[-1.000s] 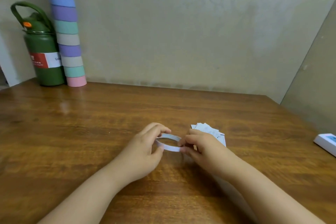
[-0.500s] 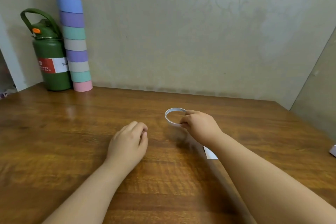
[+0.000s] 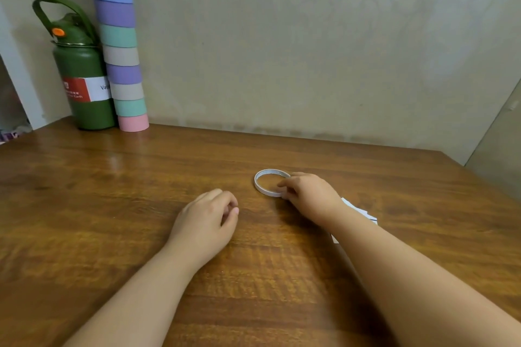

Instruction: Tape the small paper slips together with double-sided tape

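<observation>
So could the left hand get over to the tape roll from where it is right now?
Probably yes. The left hand rests on the table with bare wood between it and the tape roll. The right hand holds the roll's right side, so the left side of the roll looks free.

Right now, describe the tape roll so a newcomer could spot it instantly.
On the wooden table, look just past centre, at the fingertips of the right hand. There lies the tape roll, flat on the wood. It is a thin white ring, unlike the paper slips peeking from under that forearm.
</observation>
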Motion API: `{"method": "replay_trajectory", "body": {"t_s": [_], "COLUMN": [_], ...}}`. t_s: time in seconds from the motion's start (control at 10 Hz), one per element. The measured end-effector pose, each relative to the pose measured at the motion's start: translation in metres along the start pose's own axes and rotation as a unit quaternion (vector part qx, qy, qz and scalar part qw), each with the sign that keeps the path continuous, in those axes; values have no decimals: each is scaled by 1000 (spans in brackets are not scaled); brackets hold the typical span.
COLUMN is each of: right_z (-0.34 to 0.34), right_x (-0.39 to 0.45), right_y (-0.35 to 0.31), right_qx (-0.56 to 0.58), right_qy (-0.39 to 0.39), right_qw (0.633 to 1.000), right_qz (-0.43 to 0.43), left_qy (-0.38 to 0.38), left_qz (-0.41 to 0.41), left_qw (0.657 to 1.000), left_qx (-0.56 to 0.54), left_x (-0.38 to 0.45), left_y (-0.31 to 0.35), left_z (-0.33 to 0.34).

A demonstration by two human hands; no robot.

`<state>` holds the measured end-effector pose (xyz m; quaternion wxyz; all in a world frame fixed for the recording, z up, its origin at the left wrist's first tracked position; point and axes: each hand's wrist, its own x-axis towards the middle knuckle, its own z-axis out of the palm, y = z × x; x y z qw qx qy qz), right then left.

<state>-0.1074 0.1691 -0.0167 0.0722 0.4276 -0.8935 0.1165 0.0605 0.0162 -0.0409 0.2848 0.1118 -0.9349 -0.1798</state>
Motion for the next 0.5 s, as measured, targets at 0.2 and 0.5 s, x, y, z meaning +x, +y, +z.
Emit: {"method": "replay_trajectory", "body": {"t_s": [0.2, 0.5], "right_z": [-9, -55], "right_x": [-16, -71], "right_y": [-4, -18], "right_qx": [37, 241], "right_qy": [52, 176], "right_qw": [998, 954], "right_qz": [-10, 18], "left_qy": [-12, -11], "left_qz": [-14, -2], "left_qw": [1000, 1000], "left_qx": [1, -10], "left_x": [-1, 0], "left_y": [2, 14], "left_z": [-1, -14]}}
